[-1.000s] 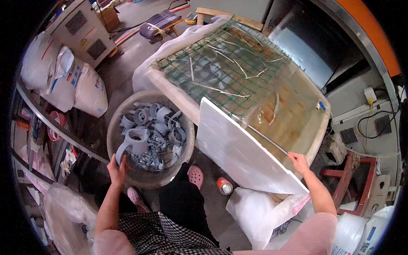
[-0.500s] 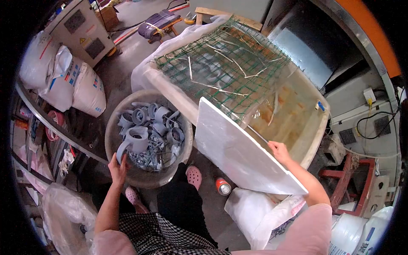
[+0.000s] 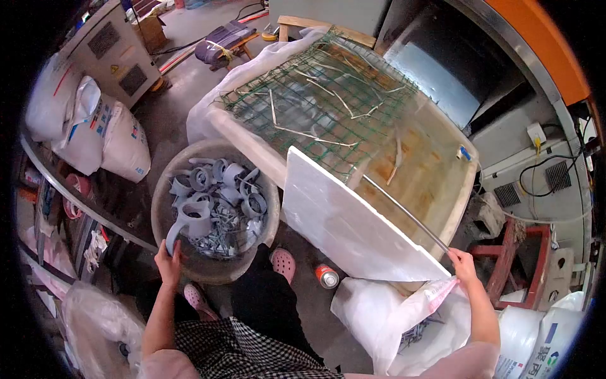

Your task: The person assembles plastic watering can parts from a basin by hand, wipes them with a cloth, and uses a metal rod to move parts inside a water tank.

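My left hand [image 3: 168,260] is closed around the handle of a grey plastic part [image 3: 194,218] with a ring-shaped body. That part is over a round tub [image 3: 165,189], which holds several similar grey parts [image 3: 230,183] and a heap of thin grey scraps [image 3: 221,237]. At the right, my right hand [image 3: 464,265] is closed at the near end of a thin metal rod [image 3: 407,213]. The rod slants over a large water tank [image 3: 464,196], its far end by a green net [image 3: 328,107]. Between the tank and me leans a white board [image 3: 353,221].
Below the board stands an open white sack [image 3: 372,309] with grey scraps inside. A spray can [image 3: 326,276] is on the floor near my feet. Full sacks [image 3: 123,142] stand at the left, and a red frame [image 3: 533,252] is at the right.
My right hand has moved right and down, and more of the metal rod shows. My left hand keeps hold of the grey part, nearly in place. The view has shifted slightly.
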Action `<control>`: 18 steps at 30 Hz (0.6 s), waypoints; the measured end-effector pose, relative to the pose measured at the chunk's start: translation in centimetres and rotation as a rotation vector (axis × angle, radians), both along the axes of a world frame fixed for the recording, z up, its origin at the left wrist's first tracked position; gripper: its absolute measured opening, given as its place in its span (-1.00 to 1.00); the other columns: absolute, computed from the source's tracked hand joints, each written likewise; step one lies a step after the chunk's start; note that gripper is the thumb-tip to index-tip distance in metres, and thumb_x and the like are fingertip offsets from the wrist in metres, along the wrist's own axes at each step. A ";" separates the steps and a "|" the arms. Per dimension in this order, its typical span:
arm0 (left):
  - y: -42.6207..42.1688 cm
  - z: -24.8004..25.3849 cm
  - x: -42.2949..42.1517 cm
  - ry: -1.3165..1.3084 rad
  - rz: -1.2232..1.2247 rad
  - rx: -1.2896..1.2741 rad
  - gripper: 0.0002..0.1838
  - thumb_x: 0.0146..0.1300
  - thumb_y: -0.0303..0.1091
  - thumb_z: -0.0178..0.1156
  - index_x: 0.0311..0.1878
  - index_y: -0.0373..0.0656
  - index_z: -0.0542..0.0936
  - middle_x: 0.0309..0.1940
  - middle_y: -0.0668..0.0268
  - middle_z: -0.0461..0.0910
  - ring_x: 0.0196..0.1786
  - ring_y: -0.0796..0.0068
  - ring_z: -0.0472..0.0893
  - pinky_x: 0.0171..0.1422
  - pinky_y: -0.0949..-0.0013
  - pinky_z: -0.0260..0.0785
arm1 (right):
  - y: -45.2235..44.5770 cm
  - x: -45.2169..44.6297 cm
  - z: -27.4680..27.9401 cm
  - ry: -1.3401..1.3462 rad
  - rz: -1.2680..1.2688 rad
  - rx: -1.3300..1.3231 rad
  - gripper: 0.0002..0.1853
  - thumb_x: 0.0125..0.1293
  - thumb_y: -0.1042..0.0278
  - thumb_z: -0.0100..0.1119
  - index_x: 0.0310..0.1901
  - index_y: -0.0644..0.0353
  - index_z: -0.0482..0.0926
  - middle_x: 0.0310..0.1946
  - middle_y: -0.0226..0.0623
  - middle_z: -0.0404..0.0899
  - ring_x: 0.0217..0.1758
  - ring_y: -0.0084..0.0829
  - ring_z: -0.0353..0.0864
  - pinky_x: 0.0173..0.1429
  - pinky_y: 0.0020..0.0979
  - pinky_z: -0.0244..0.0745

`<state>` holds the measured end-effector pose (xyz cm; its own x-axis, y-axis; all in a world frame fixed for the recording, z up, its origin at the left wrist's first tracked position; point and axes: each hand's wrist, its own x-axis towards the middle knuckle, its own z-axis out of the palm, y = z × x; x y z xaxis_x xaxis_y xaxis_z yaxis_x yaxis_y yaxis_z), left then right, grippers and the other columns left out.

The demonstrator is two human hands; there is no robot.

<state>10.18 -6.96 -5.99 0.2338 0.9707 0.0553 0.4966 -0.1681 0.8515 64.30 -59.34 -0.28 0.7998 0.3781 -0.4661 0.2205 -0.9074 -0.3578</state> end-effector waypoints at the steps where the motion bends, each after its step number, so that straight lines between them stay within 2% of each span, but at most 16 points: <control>1: -0.2 0.3 0.2 0.058 -0.045 0.074 -0.84 0.29 -0.38 0.18 -0.30 -0.29 0.49 -0.66 0.36 0.47 -0.63 0.63 0.49 -0.54 0.46 0.35 | -1.5 -0.2 -0.7 -0.002 -0.056 0.125 -0.65 0.31 0.21 0.11 -0.03 0.33 0.58 -0.41 -0.22 0.53 -0.36 -0.45 0.47 -0.26 -0.45 0.36; 2: -0.3 0.5 0.5 0.114 -0.090 0.148 -0.84 0.29 -0.38 0.18 -0.30 -0.30 0.49 -0.66 0.36 0.47 -0.63 0.63 0.49 -0.54 0.46 0.34 | -2.7 -0.1 -1.5 -0.005 -0.112 0.251 -0.65 0.31 0.23 0.14 -0.03 0.36 0.58 -0.57 -0.50 0.43 -0.58 -0.68 0.28 -0.49 -0.54 0.25; 3: -0.3 0.5 0.8 0.111 -0.095 0.148 -0.84 0.29 -0.38 0.18 -0.30 -0.30 0.49 -0.66 0.36 0.47 -0.63 0.63 0.49 -0.54 0.46 0.34 | -2.9 -0.1 -1.8 -0.009 -0.117 0.250 -0.65 0.31 0.23 0.14 -0.03 0.36 0.58 -0.57 -0.50 0.43 -0.58 -0.68 0.28 -0.49 -0.54 0.25; 5: -0.4 0.5 1.5 0.011 -0.049 0.043 -0.84 0.29 -0.39 0.17 -0.31 -0.30 0.49 -0.67 0.34 0.49 -0.63 0.62 0.50 -0.54 0.48 0.32 | -3.5 -0.2 -2.4 -0.162 0.036 0.215 -0.64 0.31 0.24 0.11 -0.04 0.40 0.55 -0.40 -0.12 0.65 -0.38 -0.32 0.60 -0.21 -0.35 0.45; 7: -0.4 0.6 1.9 0.011 -0.059 0.030 -0.83 0.29 -0.38 0.17 -0.32 -0.30 0.49 -0.67 0.34 0.49 -0.63 0.62 0.50 -0.54 0.49 0.32 | -2.3 -0.1 -2.3 -0.177 0.039 0.229 -0.64 0.31 0.24 0.10 -0.04 0.39 0.55 -0.39 -0.12 0.64 -0.40 -0.33 0.56 -0.22 -0.34 0.44; 9: -0.4 0.5 2.2 0.010 -0.066 0.016 -0.83 0.29 -0.38 0.17 -0.32 -0.30 0.49 -0.67 0.34 0.49 -0.62 0.62 0.51 -0.55 0.49 0.31 | 1.3 -0.3 -0.4 -0.059 -0.054 0.140 -0.63 0.32 0.22 0.09 -0.03 0.38 0.55 -0.29 -0.04 0.65 -0.28 -0.30 0.61 -0.11 -0.36 0.45; 12: -0.2 0.4 2.4 0.039 -0.082 0.056 -0.83 0.30 -0.37 0.17 -0.32 -0.29 0.48 -0.68 0.34 0.49 -0.62 0.62 0.52 -0.55 0.50 0.32 | 3.0 1.7 -3.3 -0.143 0.078 0.191 -0.64 0.33 0.21 0.09 -0.02 0.35 0.55 -0.27 -0.03 0.65 -0.25 -0.34 0.61 -0.08 -0.40 0.45; 15: -0.3 0.8 2.4 0.016 -0.062 0.029 -0.83 0.30 -0.38 0.16 -0.32 -0.29 0.48 -0.68 0.34 0.48 -0.63 0.62 0.52 -0.56 0.50 0.31 | 5.8 2.6 -4.9 -0.112 0.039 0.194 -0.63 0.34 0.18 0.08 -0.01 0.33 0.55 -0.29 -0.03 0.65 -0.26 -0.36 0.60 -0.10 -0.40 0.45; 18: -0.6 1.0 2.1 -0.004 -0.029 -0.013 -0.84 0.30 -0.38 0.16 -0.31 -0.29 0.47 -0.69 0.34 0.48 -0.64 0.62 0.51 -0.58 0.49 0.32 | 7.7 4.6 -7.3 -0.133 0.123 0.265 -0.63 0.34 0.16 0.08 0.00 0.29 0.56 -0.29 -0.01 0.64 -0.25 -0.37 0.61 -0.09 -0.40 0.45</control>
<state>12.28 -7.52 -5.04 0.2616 0.9642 0.0433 0.4881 -0.1708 0.8559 68.88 -51.61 -7.58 0.7878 0.5700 -0.2335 0.3833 -0.7504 -0.5386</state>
